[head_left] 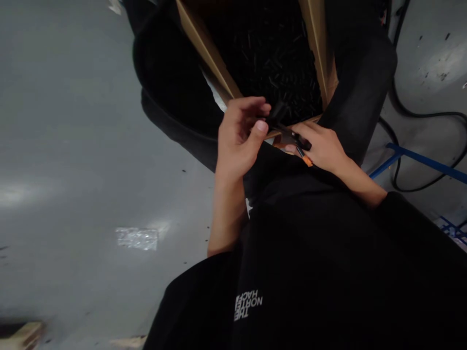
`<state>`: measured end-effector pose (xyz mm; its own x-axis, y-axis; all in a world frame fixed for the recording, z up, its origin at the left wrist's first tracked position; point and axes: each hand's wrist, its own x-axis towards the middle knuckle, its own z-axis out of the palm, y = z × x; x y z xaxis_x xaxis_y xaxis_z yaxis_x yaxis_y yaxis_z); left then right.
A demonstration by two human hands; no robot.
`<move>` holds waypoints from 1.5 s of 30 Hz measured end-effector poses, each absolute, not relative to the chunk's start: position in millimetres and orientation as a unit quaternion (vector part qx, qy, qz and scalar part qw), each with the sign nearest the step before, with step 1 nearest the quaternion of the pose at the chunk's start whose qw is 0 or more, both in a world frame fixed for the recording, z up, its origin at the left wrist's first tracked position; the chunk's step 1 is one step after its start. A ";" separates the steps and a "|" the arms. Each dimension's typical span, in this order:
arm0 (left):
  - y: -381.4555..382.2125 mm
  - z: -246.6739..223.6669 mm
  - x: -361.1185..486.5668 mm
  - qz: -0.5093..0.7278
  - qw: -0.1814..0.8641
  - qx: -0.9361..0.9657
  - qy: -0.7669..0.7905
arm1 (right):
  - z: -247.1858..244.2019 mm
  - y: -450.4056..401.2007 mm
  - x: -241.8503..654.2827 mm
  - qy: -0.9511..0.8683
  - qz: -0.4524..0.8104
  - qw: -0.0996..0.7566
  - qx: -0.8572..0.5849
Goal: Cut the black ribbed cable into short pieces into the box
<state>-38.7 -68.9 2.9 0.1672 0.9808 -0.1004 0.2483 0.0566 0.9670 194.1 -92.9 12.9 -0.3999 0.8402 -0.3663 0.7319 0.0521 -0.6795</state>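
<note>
My left hand (239, 136) is closed, with thumb and fingertips curled around a dark, blurred black plastic piece (279, 112) over the near edge of a cardboard box (317, 29). In my right hand (321, 146) is a pair of hand cutters (302, 142) with black handles, one ending in orange. Their dark jaws point left towards the black piece; whether they touch it I cannot tell. Many small black pieces (277, 63) fill the box below, which stands between my legs.
Black-trousered legs flank the box. On the grey floor (91, 121) to the left lies a clear, shiny plastic piece (137, 238). To the right are a black hose (419, 114) and a blue metal frame (430, 160). A wooden piece (25, 335) shows at lower left.
</note>
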 end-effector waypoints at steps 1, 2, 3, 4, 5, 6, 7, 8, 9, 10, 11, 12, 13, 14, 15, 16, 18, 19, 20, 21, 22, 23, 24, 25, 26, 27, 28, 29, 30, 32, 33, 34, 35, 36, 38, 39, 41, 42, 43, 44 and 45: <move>-68.8 4.4 -43.0 0.351 0.490 0.590 0.537 | 13.1 -92.4 194.3 -0.705 0.443 0.085 -0.547; -68.7 6.4 -47.0 0.330 0.480 0.601 0.548 | 13.2 -91.9 194.5 -0.690 0.463 0.105 -0.546; -68.7 9.2 -50.2 0.307 0.469 0.611 0.559 | 13.3 -91.4 194.5 -0.679 0.481 0.123 -0.541; -68.7 12.6 -52.3 0.288 0.457 0.619 0.569 | 13.4 -91.0 194.0 -0.671 0.497 0.137 -0.533; -68.8 16.8 -52.9 0.275 0.447 0.626 0.577 | 13.5 -90.6 193.1 -0.666 0.512 0.148 -0.522; -69.0 21.4 -52.2 0.265 0.441 0.633 0.578 | 13.5 -90.3 191.6 -0.662 0.525 0.158 -0.511; -69.4 26.1 -50.5 0.257 0.442 0.639 0.575 | 13.6 -90.0 189.8 -0.661 0.534 0.166 -0.500; -69.9 30.5 -48.2 0.251 0.447 0.644 0.568 | 13.5 -89.9 187.6 -0.663 0.538 0.174 -0.491; -70.6 34.3 -45.7 0.246 0.455 0.646 0.562 | 13.2 -90.0 185.4 -0.665 0.538 0.183 -0.485; -71.3 37.4 -43.6 0.244 0.461 0.646 0.558 | 12.7 -90.2 183.3 -0.668 0.536 0.191 -0.479; -72.1 39.6 -42.2 0.246 0.464 0.643 0.558 | 12.0 -90.6 181.4 -0.672 0.532 0.198 -0.476; -72.7 41.0 -41.7 0.251 0.464 0.638 0.561 | 11.0 -91.3 180.0 -0.675 0.528 0.203 -0.474; -73.2 41.9 -42.1 0.256 0.465 0.632 0.565 | 9.8 -92.1 179.2 -0.679 0.523 0.207 -0.472; -73.5 42.3 -43.2 0.261 0.468 0.626 0.567 | 8.3 -93.2 179.0 -0.682 0.517 0.212 -0.472; -73.7 42.5 -44.8 0.266 0.472 0.619 0.569 | 6.8 -94.3 179.4 -0.685 0.511 0.216 -0.472; -73.6 42.6 -46.5 0.268 0.478 0.613 0.569 | 5.4 -95.4 180.4 -0.687 0.507 0.221 -0.472; -73.1 42.8 -49.2 0.269 0.494 0.605 0.563 | 3.6 -97.4 183.6 -0.687 0.505 0.230 -0.470; -72.8 42.9 -49.8 0.273 0.503 0.602 0.558 | 3.5 -97.9 185.4 -0.685 0.507 0.234 -0.468; -72.4 42.9 -50.0 0.278 0.512 0.597 0.551 | 3.9 -98.0 187.1 -0.683 0.512 0.237 -0.464; -72.1 42.8 -49.6 0.286 0.522 0.591 0.545 | 4.8 -97.7 188.6 -0.680 0.518 0.239 -0.461; -71.8 42.8 -49.0 0.294 0.533 0.584 0.537 | 6.2 -96.8 189.8 -0.677 0.523 0.241 -0.459; -71.5 42.7 -48.2 0.301 0.544 0.577 0.529 | 7.8 -95.4 190.5 -0.676 0.527 0.240 -0.456; -71.1 42.7 -47.4 0.307 0.554 0.570 0.523 | 9.5 -93.4 190.7 -0.677 0.529 0.237 -0.453; -70.5 42.7 -46.7 0.308 0.563 0.565 0.518 | 11.2 -91.1 190.4 -0.680 0.530 0.233 -0.450; -69.8 42.8 -46.4 0.307 0.571 0.563 0.512 | 12.8 -88.6 189.7 -0.684 0.530 0.227 -0.447; -69.0 42.9 -46.4 0.302 0.578 0.564 0.506 | 14.1 -86.1 188.6 -0.688 0.529 0.222 -0.444; -68.2 42.9 -47.0 0.296 0.585 0.566 0.500 | 15.1 -83.7 187.3 -0.692 0.529 0.217 -0.441; -67.3 42.9 -48.2 0.290 0.591 0.569 0.493 | 15.8 -81.7 186.0 -0.695 0.529 0.214 -0.438; -66.6 42.6 -50.1 0.283 0.600 0.569 0.486 | 16.2 -80.2 184.8 -0.696 0.529 0.211 -0.437; -65.7 40.6 -55.3 0.276 0.620 0.560 0.475 | 16.0 -79.0 184.0 -0.692 0.536 0.204 -0.439; -65.7 38.7 -58.3 0.276 0.631 0.551 0.471 | 15.5 -79.2 184.5 -0.685 0.543 0.203 -0.440; -65.9 36.1 -61.1 0.278 0.643 0.541 0.466 | 14.6 -79.9 185.9 -0.677 0.551 0.203 -0.443; -66.3 32.9 -63.3 0.290 0.649 0.531 0.461 | 13.6 -80.8 188.1 -0.669 0.559 0.202 -0.446; -66.8 29.4 -64.6 0.310 0.649 0.521 0.460 | 12.4 -81.8 190.9 -0.661 0.565 0.198 -0.452; -67.7 22.1 -63.3 0.368 0.624 0.500 0.475 | 10.0 -84.0 197.4 -0.658 0.561 0.172 -0.472; -67.8 19.0 -60.7 0.400 0.602 0.490 0.487 | 9.1 -85.0 200.5 -0.666 0.546 0.146 -0.486; -67.4 14.8 -52.4 0.444 0.556 0.480 0.513 | 8.6 -86.8 204.4 -0.699 0.490 0.086 -0.515; -66.9 13.8 -47.3 0.452 0.539 0.482 0.523 | 9.2 -87.5 204.9 -0.718 0.453 0.060 -0.524; -66.4 13.2 -42.3 0.455 0.526 0.489 0.527 | 10.4 -88.1 204.4 -0.737 0.419 0.041 -0.530; -65.9 12.7 -37.7 0.452 0.518 0.501 0.526 | 12.2 -88.5 203.0 -0.751 0.391 0.029 -0.531; -65.6 12.1 -33.8 0.446 0.516 0.514 0.520 | 14.3 -88.5 201.1 -0.761 0.372 0.024 -0.530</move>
<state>-33.8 -65.6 12.1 0.0607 0.9951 -0.0784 0.0749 0.0738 0.9945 201.1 -88.5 14.3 -0.4363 0.8251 -0.3589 0.7900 0.1604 -0.5918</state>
